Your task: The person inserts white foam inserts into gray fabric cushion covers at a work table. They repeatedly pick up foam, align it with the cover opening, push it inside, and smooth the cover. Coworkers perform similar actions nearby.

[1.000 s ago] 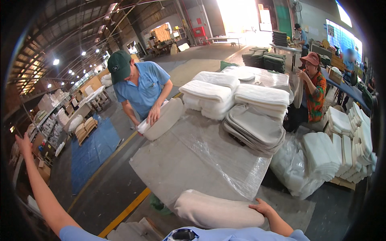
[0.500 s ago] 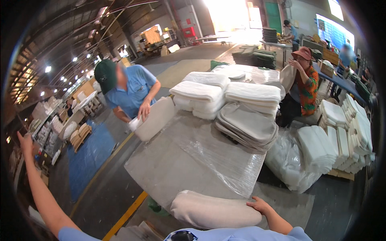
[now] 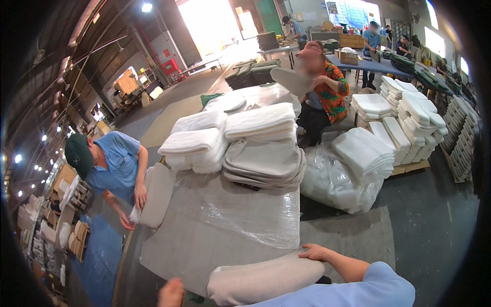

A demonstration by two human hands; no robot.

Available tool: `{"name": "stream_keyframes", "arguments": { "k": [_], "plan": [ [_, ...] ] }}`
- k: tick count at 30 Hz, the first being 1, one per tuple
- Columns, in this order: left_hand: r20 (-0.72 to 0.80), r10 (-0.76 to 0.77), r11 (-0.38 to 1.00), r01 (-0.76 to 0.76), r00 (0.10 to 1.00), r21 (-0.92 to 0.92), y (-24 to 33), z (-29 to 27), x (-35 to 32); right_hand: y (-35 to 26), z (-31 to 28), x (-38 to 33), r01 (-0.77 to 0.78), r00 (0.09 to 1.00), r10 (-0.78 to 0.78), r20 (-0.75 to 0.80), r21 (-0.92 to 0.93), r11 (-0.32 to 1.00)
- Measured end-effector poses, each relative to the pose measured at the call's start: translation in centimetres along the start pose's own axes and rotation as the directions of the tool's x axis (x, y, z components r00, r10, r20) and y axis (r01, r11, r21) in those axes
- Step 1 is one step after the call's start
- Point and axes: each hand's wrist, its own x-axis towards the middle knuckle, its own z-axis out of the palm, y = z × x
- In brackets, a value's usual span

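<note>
A plump off-white fabric-covered cushion (image 3: 266,277) lies along the near edge of the table, close against my body. My right hand (image 3: 316,253) grips its right end, fingers over the top and side. Just off the cushion's left end is my left hand (image 3: 171,292), low in the picture and smeared by motion, so its fingers do not show clearly. The table (image 3: 184,225) beyond the cushion has a grey cover, with clear plastic film (image 3: 245,215) over part of it.
Stacks of white folded pads (image 3: 261,121) and grey covers (image 3: 263,161) stand on the table's far side. At the left a co-worker (image 3: 115,163) handles a beige cushion (image 3: 157,194); another (image 3: 319,87) sits beyond. A plastic bag (image 3: 337,187) and white piles (image 3: 417,115) stand right.
My left hand has come from far out at the left down beside the cushion. The view has turned right. My right hand stays on the cushion's end.
</note>
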Motion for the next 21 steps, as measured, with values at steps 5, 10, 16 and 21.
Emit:
{"name": "stream_keyframes", "arguments": {
  "k": [5,10,16,21],
  "plan": [
    [-0.132,0.221,0.963,-0.238,0.966,-0.127,-0.2,14.1,1.5,0.3,0.1,0.0,-0.026,1.000,0.026,0.001,-0.053,0.998],
    [-0.010,0.017,0.847,-0.019,1.000,-0.531,-0.6,14.4,3.1,0.8,-0.2,1.2,0.026,1.000,-0.025,0.009,-0.114,0.993],
    [0.013,-0.024,0.807,0.027,1.000,-0.590,-0.9,14.4,3.2,0.8,0.0,1.6,0.022,1.000,-0.020,0.021,-0.113,0.993],
    [0.037,-0.073,0.728,0.078,0.997,-0.681,-0.7,15.2,3.6,0.9,-0.2,1.5,0.035,0.999,-0.035,0.001,-0.139,0.990]
  ]
}}
